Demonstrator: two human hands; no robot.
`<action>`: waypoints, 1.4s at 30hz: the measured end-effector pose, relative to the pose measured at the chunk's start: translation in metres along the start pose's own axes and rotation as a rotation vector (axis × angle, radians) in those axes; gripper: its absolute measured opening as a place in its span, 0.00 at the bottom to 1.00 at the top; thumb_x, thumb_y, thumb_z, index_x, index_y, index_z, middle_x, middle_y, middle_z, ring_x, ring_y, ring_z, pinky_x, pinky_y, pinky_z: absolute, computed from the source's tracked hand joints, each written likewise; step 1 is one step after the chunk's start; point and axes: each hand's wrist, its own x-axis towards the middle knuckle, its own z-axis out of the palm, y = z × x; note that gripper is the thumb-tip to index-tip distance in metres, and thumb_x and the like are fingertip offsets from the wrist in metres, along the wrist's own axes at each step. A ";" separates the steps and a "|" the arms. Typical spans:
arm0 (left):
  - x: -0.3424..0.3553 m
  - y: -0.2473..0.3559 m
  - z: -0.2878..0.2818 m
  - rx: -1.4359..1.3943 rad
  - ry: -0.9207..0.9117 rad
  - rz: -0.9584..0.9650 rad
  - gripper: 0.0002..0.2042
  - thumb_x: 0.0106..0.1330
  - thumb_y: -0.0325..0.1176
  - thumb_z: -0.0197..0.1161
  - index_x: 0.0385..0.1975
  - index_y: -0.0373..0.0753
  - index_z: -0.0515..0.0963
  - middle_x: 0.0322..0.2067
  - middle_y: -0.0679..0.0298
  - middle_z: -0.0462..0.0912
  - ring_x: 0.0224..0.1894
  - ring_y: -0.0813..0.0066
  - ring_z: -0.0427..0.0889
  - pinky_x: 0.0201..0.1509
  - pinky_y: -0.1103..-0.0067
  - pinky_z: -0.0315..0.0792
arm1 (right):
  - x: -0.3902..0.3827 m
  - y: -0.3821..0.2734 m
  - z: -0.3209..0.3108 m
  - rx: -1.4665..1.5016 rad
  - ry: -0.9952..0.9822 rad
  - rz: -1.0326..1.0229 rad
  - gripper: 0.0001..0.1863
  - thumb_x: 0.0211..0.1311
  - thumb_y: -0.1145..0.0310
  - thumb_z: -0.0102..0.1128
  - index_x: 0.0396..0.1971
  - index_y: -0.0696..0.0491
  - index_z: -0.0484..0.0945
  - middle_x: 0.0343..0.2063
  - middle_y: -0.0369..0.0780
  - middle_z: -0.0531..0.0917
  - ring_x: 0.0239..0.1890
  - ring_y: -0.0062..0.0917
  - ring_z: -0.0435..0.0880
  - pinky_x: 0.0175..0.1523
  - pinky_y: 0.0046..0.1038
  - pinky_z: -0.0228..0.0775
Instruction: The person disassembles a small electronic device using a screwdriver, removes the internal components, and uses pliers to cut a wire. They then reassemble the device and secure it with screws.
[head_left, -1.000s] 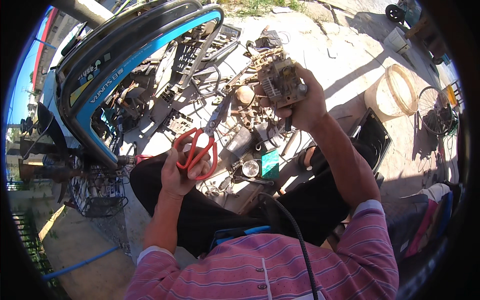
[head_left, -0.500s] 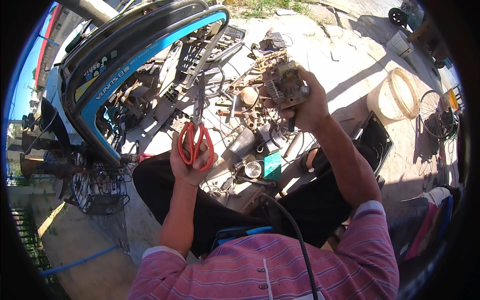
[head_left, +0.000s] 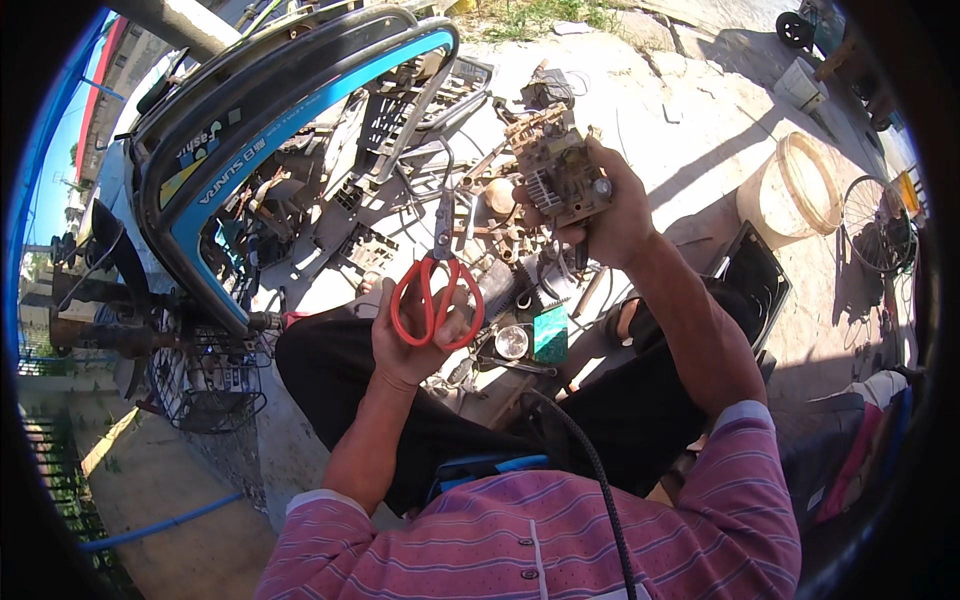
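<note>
My left hand (head_left: 410,335) grips red-handled scissors (head_left: 434,300), their metal blades pointing up over the scattered parts on the ground. My right hand (head_left: 620,205) holds a dirty circuit board (head_left: 565,172) with a finned metal heatsink and a small cylinder on it, above and right of the scissors. Below them lie a round silver disc (head_left: 511,342), a green board (head_left: 550,332) and assorted bits of metal, cable and scrap.
A black and blue vehicle body panel (head_left: 220,200) stands at left, near a wire basket (head_left: 205,400). Rightward are a cream bucket (head_left: 790,185), a bicycle wheel (head_left: 876,225) and a black tray-like piece (head_left: 750,290). My crossed legs (head_left: 330,370) frame the parts.
My left hand has moved rightward with the scissors, whose blades swung from slanting right to roughly upright. My right hand with the board has shifted only slightly.
</note>
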 end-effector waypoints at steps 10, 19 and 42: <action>0.005 0.003 -0.014 0.075 -0.237 0.003 0.30 0.73 0.54 0.55 0.72 0.48 0.64 0.49 0.51 0.81 0.28 0.69 0.80 0.42 0.71 0.74 | -0.001 0.001 0.002 -0.026 -0.046 -0.018 0.35 0.73 0.42 0.39 0.60 0.60 0.71 0.43 0.53 0.85 0.37 0.37 0.90 0.19 0.19 0.67; 0.025 0.040 0.025 0.781 0.132 -0.130 0.30 0.65 0.39 0.67 0.64 0.30 0.67 0.23 0.66 0.76 0.17 0.78 0.72 0.20 0.82 0.66 | 0.000 0.004 0.008 -0.038 -0.033 -0.008 0.35 0.74 0.43 0.39 0.60 0.61 0.72 0.43 0.53 0.86 0.36 0.36 0.90 0.18 0.19 0.67; 0.096 0.094 0.021 2.365 -0.040 0.139 0.19 0.61 0.30 0.66 0.53 0.43 0.76 0.30 0.54 0.83 0.33 0.49 0.83 0.39 0.60 0.74 | 0.008 0.023 -0.011 -0.136 0.092 0.218 0.37 0.72 0.42 0.40 0.64 0.60 0.68 0.44 0.57 0.84 0.36 0.41 0.89 0.21 0.20 0.70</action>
